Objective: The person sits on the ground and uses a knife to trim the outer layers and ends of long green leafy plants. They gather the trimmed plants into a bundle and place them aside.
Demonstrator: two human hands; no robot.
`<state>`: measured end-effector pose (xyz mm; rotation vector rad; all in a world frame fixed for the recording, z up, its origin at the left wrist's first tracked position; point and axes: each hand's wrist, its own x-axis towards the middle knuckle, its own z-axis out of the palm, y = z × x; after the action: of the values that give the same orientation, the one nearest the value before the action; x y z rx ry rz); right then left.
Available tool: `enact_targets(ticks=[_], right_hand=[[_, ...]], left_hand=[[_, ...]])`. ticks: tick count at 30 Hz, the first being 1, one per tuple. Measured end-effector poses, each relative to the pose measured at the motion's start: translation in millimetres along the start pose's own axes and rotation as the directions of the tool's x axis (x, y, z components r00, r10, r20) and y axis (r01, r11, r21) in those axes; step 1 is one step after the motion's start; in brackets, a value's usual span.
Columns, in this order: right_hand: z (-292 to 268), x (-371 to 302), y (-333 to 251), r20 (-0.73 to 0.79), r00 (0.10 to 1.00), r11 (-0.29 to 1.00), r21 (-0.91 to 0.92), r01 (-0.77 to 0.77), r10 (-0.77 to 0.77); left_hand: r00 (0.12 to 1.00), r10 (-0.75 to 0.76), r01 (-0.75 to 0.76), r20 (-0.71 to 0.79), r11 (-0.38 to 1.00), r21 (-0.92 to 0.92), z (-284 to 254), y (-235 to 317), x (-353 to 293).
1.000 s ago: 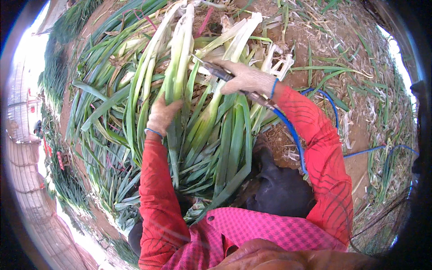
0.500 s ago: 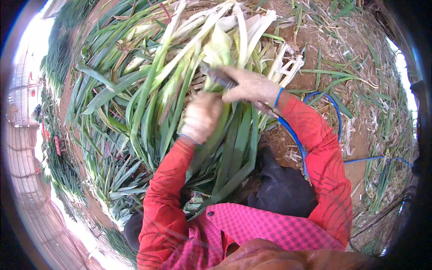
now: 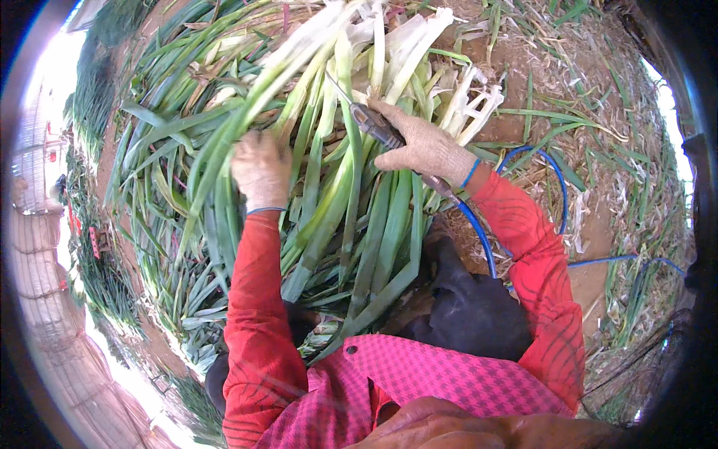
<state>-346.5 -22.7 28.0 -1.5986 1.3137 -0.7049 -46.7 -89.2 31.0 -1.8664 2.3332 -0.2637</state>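
My left hand (image 3: 262, 169), in a pale work glove, is closed around the green leaves of a long green onion (image 3: 262, 93). Its pale stalk runs up and to the right, smeared by motion. A grey air blow gun (image 3: 376, 125) with a thin nozzle is gripped in my gloved right hand (image 3: 428, 148). The nozzle points up and left over the pile of green onions (image 3: 374, 224). White stalk ends lie at the far side of the pile, dark green leaves toward me. My left fingertips are partly hidden among leaves.
A blue hose (image 3: 479, 232) runs from the blow gun past my right arm and loops over the soil. Peeled skins and leaf scraps (image 3: 591, 161) litter the ground at right. More green onions (image 3: 105, 97) are heaped at far left. My dark-clad knee (image 3: 475, 310) is close by.
My left hand has moved left from beside the right hand, carrying a green onion across the pile. My right hand, still holding the blow gun, has shifted slightly.
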Motion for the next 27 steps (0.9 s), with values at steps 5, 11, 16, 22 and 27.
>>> enact_targets(ticks=[5,11,16,22,27], right_hand=[[4,1,-13,0.082,0.996,0.999,0.022,-0.038,0.036],[-3,-6,3,0.026,0.999,0.998,0.061,-0.034,0.033],[-4,-18,2,-0.105,0.992,0.996,0.053,-0.068,0.074],[18,-51,-25,0.336,0.940,0.985,0.136,-0.105,0.054],[13,-37,-10,-0.010,0.994,0.990,0.090,-0.111,0.113]], left_hand=[[0.990,-0.029,-0.031,-0.137,0.910,-0.413,35,-28,9],[0.936,0.117,0.051,0.331,0.887,-0.459,-27,-25,26],[0.930,0.194,0.109,0.312,0.665,-0.739,-64,22,30],[0.877,0.236,0.273,0.420,0.474,-0.837,-40,17,20],[0.878,0.289,0.316,0.382,0.251,-0.915,-24,-1,18]])
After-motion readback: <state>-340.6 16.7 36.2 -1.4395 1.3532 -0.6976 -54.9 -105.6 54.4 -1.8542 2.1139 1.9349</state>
